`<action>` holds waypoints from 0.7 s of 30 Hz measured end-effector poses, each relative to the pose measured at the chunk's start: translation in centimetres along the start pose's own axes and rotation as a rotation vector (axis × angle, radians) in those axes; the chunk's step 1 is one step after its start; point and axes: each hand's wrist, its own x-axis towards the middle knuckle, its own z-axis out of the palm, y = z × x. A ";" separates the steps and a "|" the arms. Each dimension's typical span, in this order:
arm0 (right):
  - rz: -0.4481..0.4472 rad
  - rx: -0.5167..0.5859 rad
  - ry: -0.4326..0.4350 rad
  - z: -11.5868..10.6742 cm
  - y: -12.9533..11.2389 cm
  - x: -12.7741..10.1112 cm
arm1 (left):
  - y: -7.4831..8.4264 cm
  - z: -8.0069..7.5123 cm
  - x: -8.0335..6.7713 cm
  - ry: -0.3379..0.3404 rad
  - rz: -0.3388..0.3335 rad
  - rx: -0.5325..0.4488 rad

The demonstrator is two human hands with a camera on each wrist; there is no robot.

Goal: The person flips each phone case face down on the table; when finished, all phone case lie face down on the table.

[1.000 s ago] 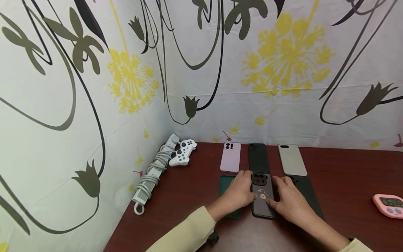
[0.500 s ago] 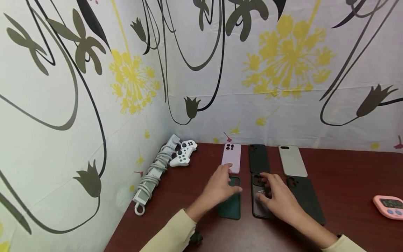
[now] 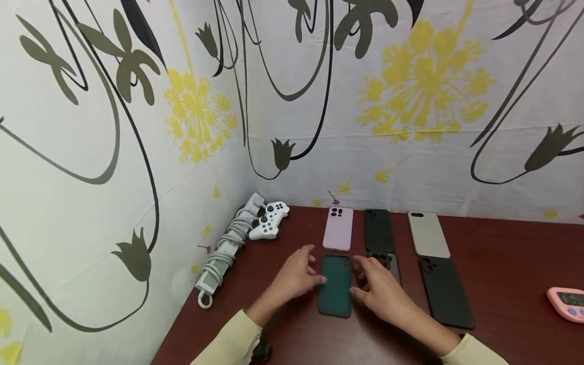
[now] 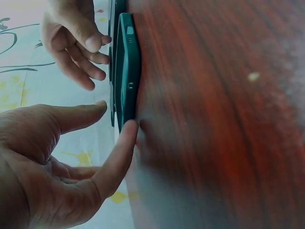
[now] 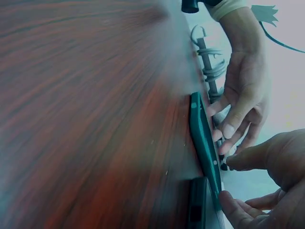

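A dark green phone case (image 3: 335,289) lies on the table between my two hands, its raised rim facing up. My left hand (image 3: 296,274) hovers at the case's left side with fingers spread and thumb towards its edge. On the other side my right hand (image 3: 380,289) is held with loosely bent fingers close to the right edge; whether it touches cannot be made out. Partly behind the right hand lies a dark, see-through phone case (image 3: 393,268). In the left wrist view the green case (image 4: 131,71) lies flat, with both hands around it and neither gripping it.
At the back lie a lilac phone case (image 3: 338,230), a black one (image 3: 378,230) and a pale grey one (image 3: 429,235). Another black case (image 3: 447,294) lies to the right. A white game controller (image 3: 269,221), a cord-wrapped power strip (image 3: 228,248) and a pink timer (image 3: 568,303) flank them.
Both hands have let go of the dark see-through case and moved left. The left hand shifted first, and the right followed; they now flank the green case.
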 end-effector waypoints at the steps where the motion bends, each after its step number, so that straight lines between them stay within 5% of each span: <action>1: 0.000 -0.001 0.001 0.1 -0.1 0.2 | 0.0 0.0 -0.1 -0.017 -0.008 -0.029; 6: 0.051 -0.045 -0.004 0.9 -0.8 0.7 | -0.2 0.3 -0.4 -0.086 -0.037 -0.146; 11: 0.080 -0.131 -0.020 1.5 -1.8 1.2 | -0.3 0.7 -0.3 -0.079 -0.037 -0.171; 21: 0.082 -0.235 -0.052 1.6 -2.3 1.8 | -0.3 1.1 0.3 -0.068 0.016 -0.075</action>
